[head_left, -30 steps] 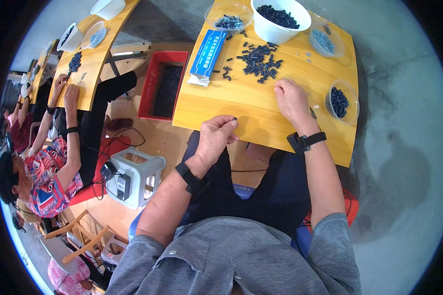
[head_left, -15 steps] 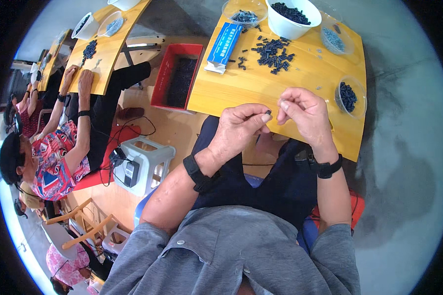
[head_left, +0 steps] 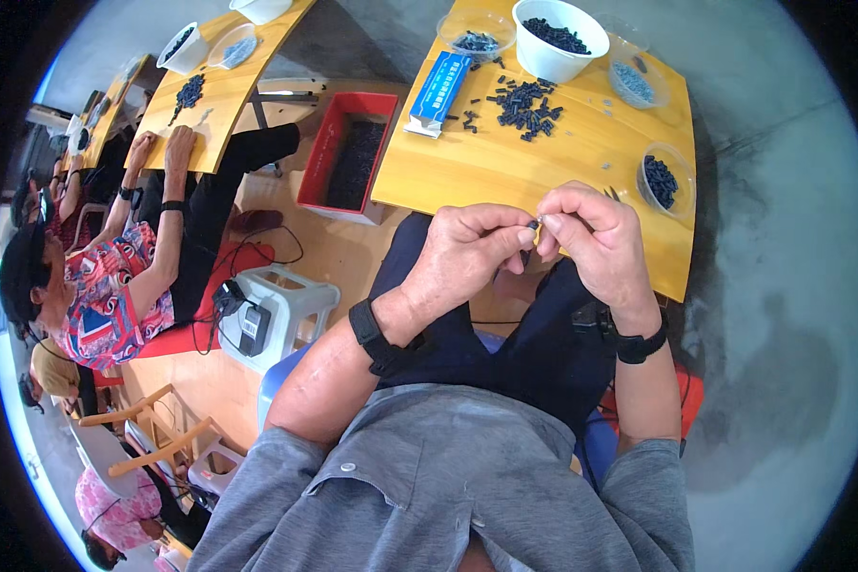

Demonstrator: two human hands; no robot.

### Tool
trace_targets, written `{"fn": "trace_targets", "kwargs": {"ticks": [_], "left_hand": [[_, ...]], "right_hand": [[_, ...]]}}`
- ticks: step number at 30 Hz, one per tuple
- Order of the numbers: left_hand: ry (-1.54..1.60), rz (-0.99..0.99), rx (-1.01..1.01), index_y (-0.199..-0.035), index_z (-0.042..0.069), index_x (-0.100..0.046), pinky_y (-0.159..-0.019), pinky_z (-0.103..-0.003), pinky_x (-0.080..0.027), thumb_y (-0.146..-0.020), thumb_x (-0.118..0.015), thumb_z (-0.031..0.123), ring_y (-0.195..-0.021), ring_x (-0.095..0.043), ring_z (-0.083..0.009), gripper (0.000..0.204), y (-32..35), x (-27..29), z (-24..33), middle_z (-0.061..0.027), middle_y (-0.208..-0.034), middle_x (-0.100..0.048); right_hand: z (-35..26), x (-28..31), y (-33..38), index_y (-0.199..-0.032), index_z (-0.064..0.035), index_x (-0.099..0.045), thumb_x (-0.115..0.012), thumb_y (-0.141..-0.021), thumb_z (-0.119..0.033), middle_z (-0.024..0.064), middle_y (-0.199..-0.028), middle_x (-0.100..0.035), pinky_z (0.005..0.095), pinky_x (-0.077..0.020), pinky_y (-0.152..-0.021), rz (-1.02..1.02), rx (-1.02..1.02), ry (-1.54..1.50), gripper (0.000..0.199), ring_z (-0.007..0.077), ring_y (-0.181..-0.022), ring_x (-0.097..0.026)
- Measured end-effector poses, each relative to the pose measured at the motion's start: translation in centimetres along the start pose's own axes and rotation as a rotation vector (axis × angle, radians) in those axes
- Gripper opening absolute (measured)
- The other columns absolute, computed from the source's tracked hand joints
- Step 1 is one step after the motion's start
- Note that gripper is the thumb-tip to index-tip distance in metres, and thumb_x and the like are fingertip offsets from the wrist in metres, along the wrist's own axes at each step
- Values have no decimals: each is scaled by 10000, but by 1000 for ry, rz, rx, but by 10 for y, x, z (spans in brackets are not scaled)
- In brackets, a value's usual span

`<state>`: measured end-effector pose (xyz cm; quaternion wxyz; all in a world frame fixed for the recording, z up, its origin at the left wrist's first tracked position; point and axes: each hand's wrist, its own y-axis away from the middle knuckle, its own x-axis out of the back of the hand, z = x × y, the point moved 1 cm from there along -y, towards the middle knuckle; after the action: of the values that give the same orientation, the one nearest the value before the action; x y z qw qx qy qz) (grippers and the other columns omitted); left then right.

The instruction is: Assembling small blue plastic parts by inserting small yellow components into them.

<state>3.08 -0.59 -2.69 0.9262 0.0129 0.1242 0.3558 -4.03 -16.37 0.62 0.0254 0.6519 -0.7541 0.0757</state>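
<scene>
Over the near edge of the yellow wooden table, my left hand pinches a small black cylindrical piece between thumb and fingers. Right beside it, my right hand is closed in a pinch, its fingertips meeting the piece's end. Whatever tiny thing those fingertips hold is too small to name. A pile of similar black pieces lies on the table beyond my hands. Past my right hand stands a clear bowl with more of them.
At the table's far side are a white bowl of black pieces, clear containers with small parts, and a blue-and-white box. A red bin sits on the floor at left. A person works at another table beside a grey stool.
My right hand has moved left and slightly down, so its fingertips now meet the black piece in my left hand. Before, a gap separated them. The view has shifted slightly.
</scene>
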Motion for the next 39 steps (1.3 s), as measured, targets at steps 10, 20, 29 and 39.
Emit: {"fn": "trace_targets", "kwargs": {"ticks": [10,20,29,39], "left_hand": [[-42,-26,13,-963,-40,-654,-572,-204,-490,-885,-599,41,-635,-590,-76,125,13,-6,6,-36,-790,-648],[-66,27,67,-896,-28,-669,-503,-206,-464,-866,-595,49,-560,-561,-50,111,16,-10,8,-13,-674,-621],[11,19,125,-901,-28,-651,-516,-211,-488,-880,-571,51,-568,-580,-61,114,11,-7,14,-21,-673,-620],[44,-66,109,-951,-30,-637,-566,-212,-495,-908,-561,66,-609,-590,-84,130,5,-6,20,-46,-800,-646]], "right_hand": [[-12,-3,14,-881,52,-581,-500,-864,72,57,-825,-540,217,-478,-568,-47,28,43,85,100,-647,-579],[-28,-4,10,-854,27,-596,-520,-796,46,133,-742,-529,324,-454,-563,-143,162,473,97,241,-629,-572],[-24,-5,5,-858,32,-584,-538,-824,34,68,-730,-563,257,-459,-535,-70,-90,230,57,120,-588,-573],[-14,-6,12,-853,30,-576,-548,-819,93,48,-807,-555,205,-463,-549,72,85,62,77,89,-638,-578]]}}
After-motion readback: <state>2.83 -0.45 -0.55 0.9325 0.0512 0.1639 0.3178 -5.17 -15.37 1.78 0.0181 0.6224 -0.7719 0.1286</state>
